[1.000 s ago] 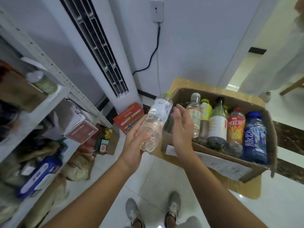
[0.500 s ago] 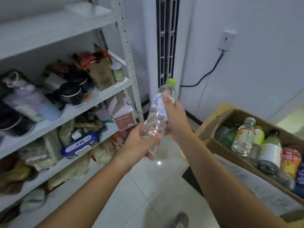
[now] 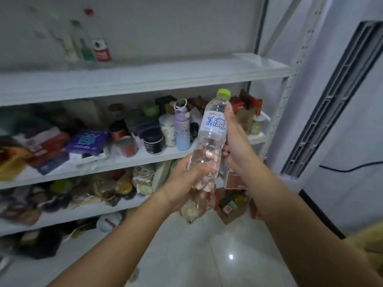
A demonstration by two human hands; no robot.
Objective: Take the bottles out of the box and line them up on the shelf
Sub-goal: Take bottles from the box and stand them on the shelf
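A clear water bottle (image 3: 211, 139) with a green cap and a white-and-blue label stands nearly upright in the air before the white shelf unit (image 3: 145, 77). My left hand (image 3: 184, 183) grips its lower end from below. My right hand (image 3: 236, 141) holds the label part from the right side, fingers behind it. A couple of bottles (image 3: 87, 48) stand blurred at the back left of the upper shelf board, whose right part is bare. The box is out of view except for a brown corner (image 3: 371, 241) at the lower right.
The middle shelf holds a lilac flask (image 3: 182, 129), a black jar (image 3: 154, 141), a purple packet (image 3: 87, 141) and other clutter. Lower shelves are packed with bags and jars. A tall white air conditioner (image 3: 335, 96) stands to the right. Pale tile floor lies below.
My view swung left and up from the box to the shelves. Both hands carried the bottle along and raised it more upright in front of the middle shelf.
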